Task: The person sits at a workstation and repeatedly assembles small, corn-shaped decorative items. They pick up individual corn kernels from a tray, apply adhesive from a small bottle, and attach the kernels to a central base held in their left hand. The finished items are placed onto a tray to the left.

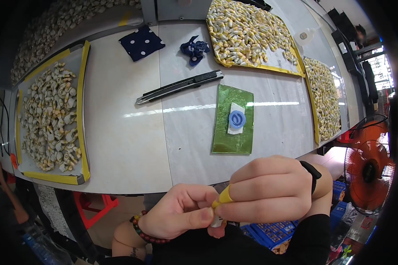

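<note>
left hand (183, 210) and right hand (269, 192) are pinching a small yellow-and-white piece (224, 196) between them; seeming light, likely soft, its ends probably offering best hold.

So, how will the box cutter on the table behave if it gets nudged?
The box cutter would probably slide rather than roll, given its long, flat-looking body. It should stay stiff, since its body looks straight and solid. It may skid easily, as the table looks smooth and reflects light.
</note>
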Action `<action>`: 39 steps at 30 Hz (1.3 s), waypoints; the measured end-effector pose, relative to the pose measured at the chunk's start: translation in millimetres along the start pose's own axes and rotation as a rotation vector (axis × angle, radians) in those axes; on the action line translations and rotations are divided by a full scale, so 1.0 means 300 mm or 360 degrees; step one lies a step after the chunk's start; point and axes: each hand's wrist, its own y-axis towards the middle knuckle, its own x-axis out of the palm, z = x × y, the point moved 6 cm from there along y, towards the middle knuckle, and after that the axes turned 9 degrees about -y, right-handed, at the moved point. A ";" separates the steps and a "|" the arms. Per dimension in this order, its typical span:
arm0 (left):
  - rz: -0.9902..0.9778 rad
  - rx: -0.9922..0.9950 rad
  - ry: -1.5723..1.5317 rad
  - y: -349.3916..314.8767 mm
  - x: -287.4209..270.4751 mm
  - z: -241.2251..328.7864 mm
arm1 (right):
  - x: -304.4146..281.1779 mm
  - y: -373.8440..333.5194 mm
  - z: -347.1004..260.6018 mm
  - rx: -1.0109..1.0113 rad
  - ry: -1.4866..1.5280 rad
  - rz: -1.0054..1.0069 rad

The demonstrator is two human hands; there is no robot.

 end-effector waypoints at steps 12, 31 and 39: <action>-0.0136 -0.0168 -0.0196 0.001 0.014 -0.026 | -0.019 -0.022 0.005 0.0245 0.0104 0.0008; 0.0000 0.0923 0.1749 -0.022 0.122 0.126 | -0.050 -0.053 -0.114 -0.0070 -0.0201 0.0038; 0.0146 0.0982 0.1315 -0.036 0.087 0.116 | -0.430 -0.138 0.147 0.0851 -0.1605 0.0295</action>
